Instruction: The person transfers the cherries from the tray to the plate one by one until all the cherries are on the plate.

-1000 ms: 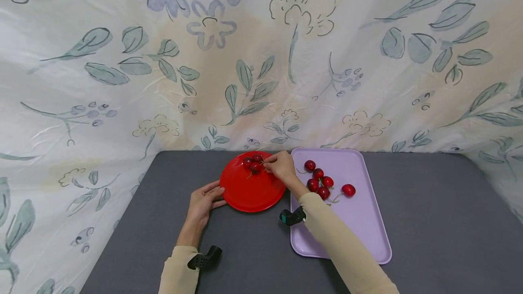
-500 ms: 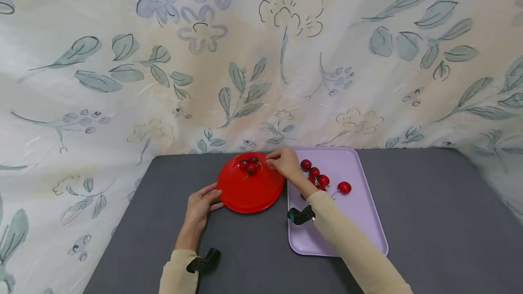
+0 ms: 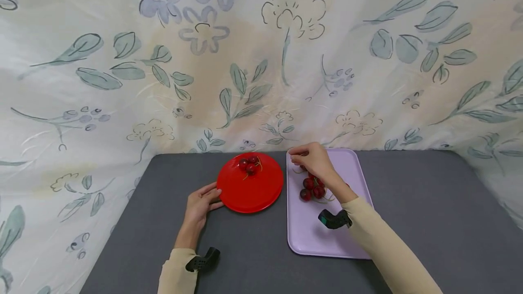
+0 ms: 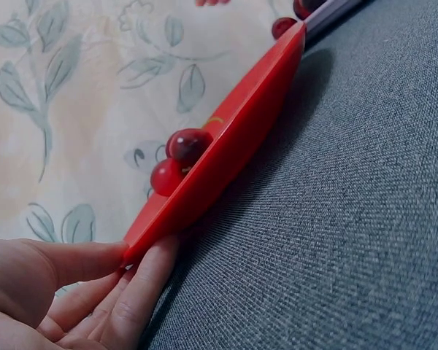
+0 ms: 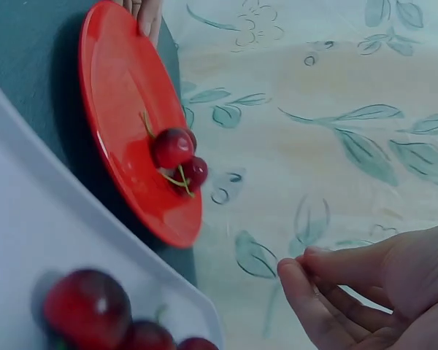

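Observation:
My left hand [image 3: 198, 208] pinches the near left rim of a red plate [image 3: 250, 195]; in the left wrist view the thumb lies over the edge and fingers sit beneath it. Three dark red cherries [image 3: 251, 169] with stems lie toward the plate's far side. Over the far left corner of a lilac tray [image 3: 304, 239] hangs my right hand [image 3: 315, 161], its thumb and fingertips together with nothing visible between them. More cherries [image 3: 318, 192], several of them, lie on the tray, and the right hand and wrist partly cover some.
A dark grey table [image 3: 249, 257] carries both plate and tray, which stand side by side with a narrow gap. Behind its far edge hangs a pale cloth [image 3: 343, 94] printed with flowers and leaves. A black band [image 3: 335, 219] is strapped to the right wrist.
From beside the cherries on the plate, my right hand has drawn back to the right, over the tray. The left hand keeps its hold on the plate rim.

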